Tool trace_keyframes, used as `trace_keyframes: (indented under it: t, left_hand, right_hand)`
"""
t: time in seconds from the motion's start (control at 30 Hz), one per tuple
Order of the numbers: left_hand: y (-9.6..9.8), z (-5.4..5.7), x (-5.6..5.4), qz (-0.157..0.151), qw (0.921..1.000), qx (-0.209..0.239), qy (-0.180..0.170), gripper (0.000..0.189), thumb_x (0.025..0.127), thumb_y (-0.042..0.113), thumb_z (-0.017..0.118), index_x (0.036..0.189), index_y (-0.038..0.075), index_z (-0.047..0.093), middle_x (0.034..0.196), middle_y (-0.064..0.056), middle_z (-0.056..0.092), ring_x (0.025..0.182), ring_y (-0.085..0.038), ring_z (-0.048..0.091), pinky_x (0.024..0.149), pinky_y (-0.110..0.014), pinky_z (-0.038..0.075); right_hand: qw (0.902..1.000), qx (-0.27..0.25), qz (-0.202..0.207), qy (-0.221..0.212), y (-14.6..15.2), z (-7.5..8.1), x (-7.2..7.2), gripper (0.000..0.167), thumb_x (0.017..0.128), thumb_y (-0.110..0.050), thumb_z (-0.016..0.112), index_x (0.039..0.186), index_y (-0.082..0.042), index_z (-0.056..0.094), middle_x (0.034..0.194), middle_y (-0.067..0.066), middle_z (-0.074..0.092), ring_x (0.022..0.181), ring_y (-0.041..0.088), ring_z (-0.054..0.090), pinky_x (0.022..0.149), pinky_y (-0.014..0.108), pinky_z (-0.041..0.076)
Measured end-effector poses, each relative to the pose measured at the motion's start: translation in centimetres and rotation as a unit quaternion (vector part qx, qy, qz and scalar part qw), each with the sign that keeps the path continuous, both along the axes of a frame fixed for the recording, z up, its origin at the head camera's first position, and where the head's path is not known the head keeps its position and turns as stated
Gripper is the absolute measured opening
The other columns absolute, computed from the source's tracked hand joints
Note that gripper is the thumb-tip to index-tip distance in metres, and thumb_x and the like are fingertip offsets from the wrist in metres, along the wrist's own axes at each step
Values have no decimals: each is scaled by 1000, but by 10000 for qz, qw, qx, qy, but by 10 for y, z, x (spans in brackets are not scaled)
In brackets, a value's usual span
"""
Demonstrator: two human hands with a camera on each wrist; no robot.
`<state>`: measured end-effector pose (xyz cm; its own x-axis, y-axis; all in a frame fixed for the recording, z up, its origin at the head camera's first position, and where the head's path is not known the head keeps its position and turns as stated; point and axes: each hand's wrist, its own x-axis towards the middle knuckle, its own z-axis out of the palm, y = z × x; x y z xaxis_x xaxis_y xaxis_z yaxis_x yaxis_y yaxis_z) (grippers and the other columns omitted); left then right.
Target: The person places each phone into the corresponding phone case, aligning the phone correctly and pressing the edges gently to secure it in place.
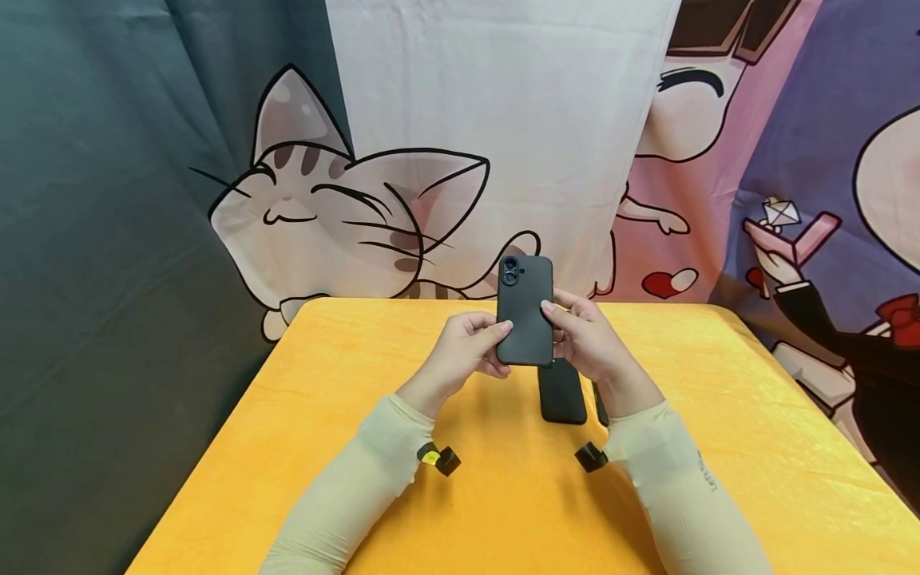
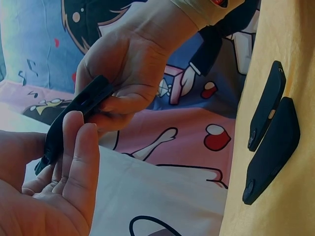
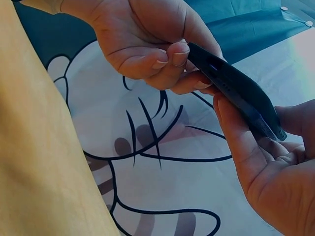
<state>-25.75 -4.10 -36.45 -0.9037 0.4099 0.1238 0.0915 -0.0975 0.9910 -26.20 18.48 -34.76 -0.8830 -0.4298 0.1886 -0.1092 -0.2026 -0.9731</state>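
Note:
Both hands hold up a smartphone with a matte black back, its two-lens camera at the top left facing the head camera. My left hand pinches the lower left edge, thumb on the back. On the right side edge, my right hand grips it with the thumb across the back. The right wrist view shows a port slot in the edge of the smartphone; its screen side is hidden from the head view. Below, a second black phone lies on the table, beside another dark phone partly covered by my right wrist in the head view.
A yellow cloth covers the table. Behind its far edge hangs a printed curtain with a cartoon cat and figures. Small black devices are strapped at both wrists over the pale sleeves.

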Motion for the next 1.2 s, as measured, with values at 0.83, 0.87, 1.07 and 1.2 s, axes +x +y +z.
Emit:
trace_keyframes:
  t: [0.83, 0.87, 1.07, 1.2]
  left_hand:
    - [-8, 4, -2, 450, 9979, 324, 334, 25, 103, 26, 64, 99, 1, 62, 76, -6, 72, 55, -17, 70, 66, -35, 64]
    - [-8, 4, -2, 447, 9979, 335, 320, 25, 103, 26, 64, 100, 1, 62, 76, -6, 72, 55, -17, 70, 66, -35, 64]
    - [-8, 4, -2, 458, 9979, 335, 297, 24, 103, 25, 63, 99, 2, 62, 76, -6, 71, 55, -16, 70, 66, -35, 64]
    - [-8, 5, -2, 459, 9978, 355, 309, 23, 103, 23, 64, 97, 2, 61, 75, -5, 71, 55, -15, 69, 64, -34, 64]
  right_hand:
    - [9944, 701, 787, 65, 1, 3, 6, 40, 106, -11, 54, 144, -8, 42, 86, 10, 78, 66, 22, 77, 67, 37, 64]
    - [9942, 728, 778, 120, 1, 2, 6, 41, 106, -11, 54, 145, -7, 42, 85, 10, 78, 66, 22, 77, 67, 38, 64]
    - [9926, 890, 640, 517, 1, 1, 5, 45, 105, -10, 55, 146, -1, 40, 84, 13, 77, 64, 23, 76, 66, 39, 64]
    - [9917, 976, 575, 612, 2, 0, 5, 45, 105, -9, 55, 146, 0, 40, 82, 11, 78, 63, 24, 76, 65, 40, 64]
